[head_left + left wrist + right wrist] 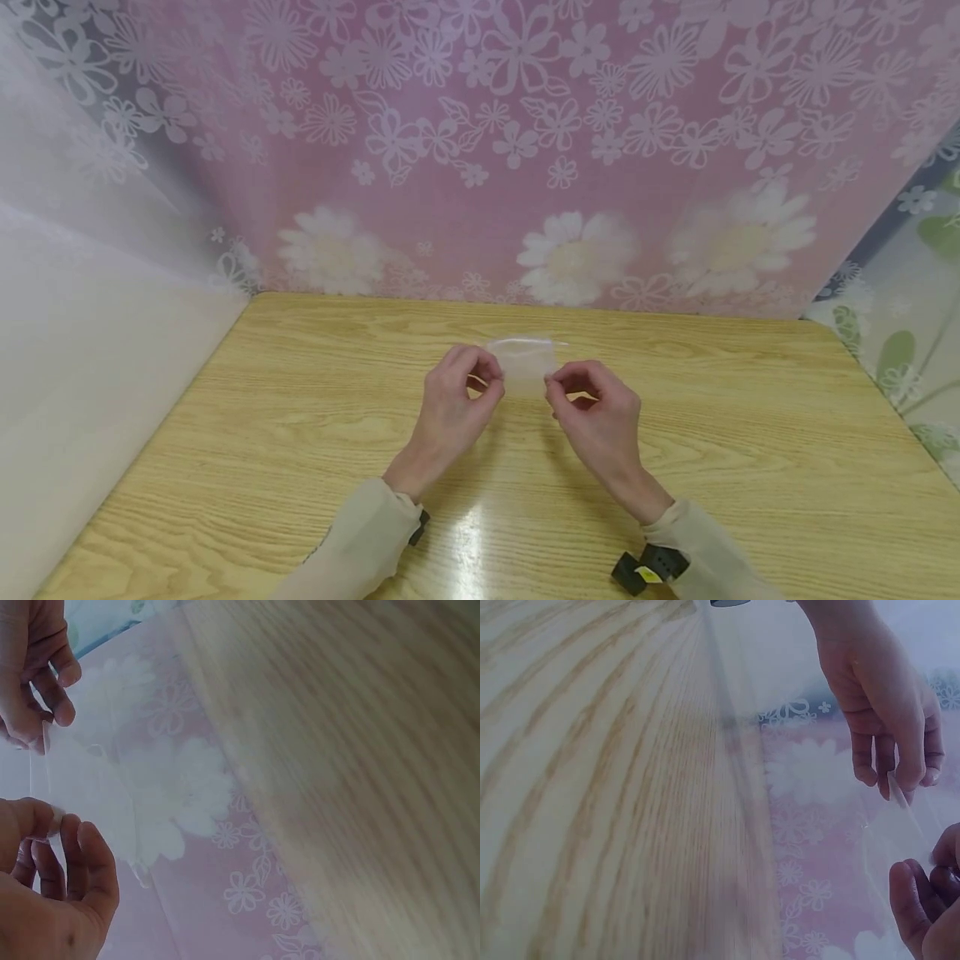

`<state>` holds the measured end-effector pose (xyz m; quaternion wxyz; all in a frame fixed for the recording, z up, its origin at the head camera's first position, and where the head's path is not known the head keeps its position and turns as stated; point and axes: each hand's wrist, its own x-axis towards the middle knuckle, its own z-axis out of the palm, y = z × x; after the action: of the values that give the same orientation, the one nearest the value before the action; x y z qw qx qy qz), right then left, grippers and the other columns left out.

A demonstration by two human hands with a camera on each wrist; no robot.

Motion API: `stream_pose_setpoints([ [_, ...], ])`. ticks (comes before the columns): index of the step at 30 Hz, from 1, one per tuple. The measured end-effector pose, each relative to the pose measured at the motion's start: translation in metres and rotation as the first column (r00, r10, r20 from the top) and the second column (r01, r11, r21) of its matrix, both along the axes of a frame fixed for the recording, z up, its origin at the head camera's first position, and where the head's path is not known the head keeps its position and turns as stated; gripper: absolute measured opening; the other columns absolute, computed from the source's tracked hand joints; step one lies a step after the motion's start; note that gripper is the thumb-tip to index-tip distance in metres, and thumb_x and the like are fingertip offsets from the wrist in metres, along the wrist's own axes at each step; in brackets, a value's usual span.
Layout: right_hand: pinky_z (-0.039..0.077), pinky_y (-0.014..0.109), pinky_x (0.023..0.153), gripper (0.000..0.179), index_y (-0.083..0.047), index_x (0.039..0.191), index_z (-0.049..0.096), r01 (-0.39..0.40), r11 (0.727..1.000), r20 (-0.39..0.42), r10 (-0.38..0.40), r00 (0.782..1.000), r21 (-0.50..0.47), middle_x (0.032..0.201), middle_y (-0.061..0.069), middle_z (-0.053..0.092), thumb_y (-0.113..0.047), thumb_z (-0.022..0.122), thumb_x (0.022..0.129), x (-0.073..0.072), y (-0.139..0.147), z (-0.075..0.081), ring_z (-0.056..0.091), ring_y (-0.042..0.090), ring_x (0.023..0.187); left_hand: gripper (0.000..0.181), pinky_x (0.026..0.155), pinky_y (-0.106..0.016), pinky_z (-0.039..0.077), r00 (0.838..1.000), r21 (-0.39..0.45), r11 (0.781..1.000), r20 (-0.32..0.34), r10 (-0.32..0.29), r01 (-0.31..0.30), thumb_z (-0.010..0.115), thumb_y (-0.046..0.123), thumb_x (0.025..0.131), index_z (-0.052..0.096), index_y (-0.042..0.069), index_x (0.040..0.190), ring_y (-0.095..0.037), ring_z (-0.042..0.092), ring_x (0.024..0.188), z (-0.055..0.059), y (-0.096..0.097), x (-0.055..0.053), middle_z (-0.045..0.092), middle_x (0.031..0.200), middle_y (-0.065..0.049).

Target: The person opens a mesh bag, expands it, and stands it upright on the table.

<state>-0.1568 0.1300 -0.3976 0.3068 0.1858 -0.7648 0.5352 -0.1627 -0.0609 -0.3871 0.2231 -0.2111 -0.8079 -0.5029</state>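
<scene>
A small, thin clear plastic bag [528,363] is stretched between the two hands over the far middle of the table. My left hand [459,400] pinches its left edge between thumb and fingertips. At the opposite edge, my right hand [600,421] pinches it the same way. In the left wrist view the bag [90,784] hangs see-through below the fingertips, with the flowered backdrop showing through it. From the right wrist view, a folded edge of the bag [901,801] stands up at the left hand's fingertips [910,774].
The wood-grain table [300,467] spreads under both forearms. Behind it hangs a pink curtain [450,208] with white flowers, and a pale sheet [97,333] lines the left side. A leaf-patterned curtain [900,333] borders the right. Dark wrist straps [663,563] sit at the sleeves.
</scene>
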Motion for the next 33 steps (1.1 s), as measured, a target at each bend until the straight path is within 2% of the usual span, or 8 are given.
stream_pose_setpoints([
  [5, 0.051, 0.013, 0.052, 0.018, -0.005, 0.095, 0.072, 0.041, 0.997, -0.044, -0.039, 0.998, 0.058, 0.077, 0.003, 0.072, 0.001, 0.083, 0.082, -0.0002, -0.0016, 0.0002, 0.066, 0.003, 0.068, 0.013, 0.071, -0.028, 0.062, 1.0, 0.01, 1.0, -0.004, -0.014, 0.014, 0.073, -0.002, 0.088, 0.064, 0.006, 0.092, -0.017, 0.067, 0.083, -0.0012, 0.0004, -0.0004, 0.064, 0.094, -0.009],
  [9, 0.051, 0.014, 0.051, 0.018, -0.006, 0.094, 0.073, 0.036, 0.998, -0.047, -0.033, 0.998, 0.055, 0.075, 0.003, 0.072, 0.002, 0.082, 0.082, -0.0008, -0.0021, -0.0016, 0.066, 0.004, 0.066, 0.011, 0.07, -0.032, 0.062, 1.0, 0.001, 1.0, -0.005, -0.026, 0.026, 0.073, 0.001, 0.089, 0.065, 0.008, 0.092, -0.016, 0.068, 0.083, -0.0016, 0.0006, -0.0006, 0.065, 0.094, -0.006],
  [16, 0.052, 0.014, 0.05, 0.018, -0.005, 0.093, 0.072, 0.009, 1.0, -0.017, -0.008, 1.0, 0.028, 0.075, 0.005, 0.071, 0.004, 0.082, 0.082, -0.001, -0.002, -0.0028, 0.066, 0.003, 0.065, 0.014, 0.071, -0.024, 0.06, 1.0, -0.011, 1.0, 0.003, -0.012, 0.012, 0.069, -0.002, 0.09, 0.063, 0.011, 0.092, -0.013, 0.066, 0.083, -0.0025, 0.0013, -0.0006, 0.067, 0.094, -0.005],
  [23, 0.054, 0.012, 0.059, 0.028, -0.002, 0.103, 0.071, 0.002, 1.0, 0.083, -0.004, 0.997, 0.026, 0.082, 0.005, 0.067, 0.006, 0.083, 0.079, 0.0, -0.0005, -0.0011, 0.065, 0.003, 0.075, 0.013, 0.071, -0.025, 0.061, 1.0, 0.047, 0.999, 0.002, 0.012, -0.013, 0.07, -0.001, 0.091, 0.062, 0.009, 0.094, -0.013, 0.067, 0.081, -0.0026, 0.0016, -0.0017, 0.066, 0.095, -0.004],
  [28, 0.053, 0.014, 0.057, 0.023, -0.005, 0.099, 0.071, 0.025, 1.0, 0.155, -0.026, 0.988, 0.009, 0.08, 0.005, 0.068, 0.006, 0.08, 0.081, 0.0013, -0.002, -0.0008, 0.065, 0.002, 0.073, 0.012, 0.071, -0.026, 0.062, 1.0, 0.071, 0.997, 0.003, 0.005, -0.005, 0.071, 0.0, 0.091, 0.063, 0.007, 0.095, -0.015, 0.068, 0.082, -0.0025, 0.0021, -0.001, 0.066, 0.095, -0.006],
  [33, 0.053, 0.017, 0.054, 0.015, -0.006, 0.097, 0.071, 0.035, 0.999, 0.195, -0.028, 0.98, -0.032, 0.078, 0.005, 0.069, 0.002, 0.077, 0.086, 0.003, -0.0042, 0.0001, 0.066, 0.003, 0.069, 0.017, 0.072, -0.029, 0.062, 1.0, 0.055, 0.998, 0.019, -0.006, 0.005, 0.076, 0.004, 0.09, 0.061, 0.007, 0.097, -0.018, 0.069, 0.086, -0.0023, 0.0053, 0.0015, 0.064, 0.097, -0.007],
])
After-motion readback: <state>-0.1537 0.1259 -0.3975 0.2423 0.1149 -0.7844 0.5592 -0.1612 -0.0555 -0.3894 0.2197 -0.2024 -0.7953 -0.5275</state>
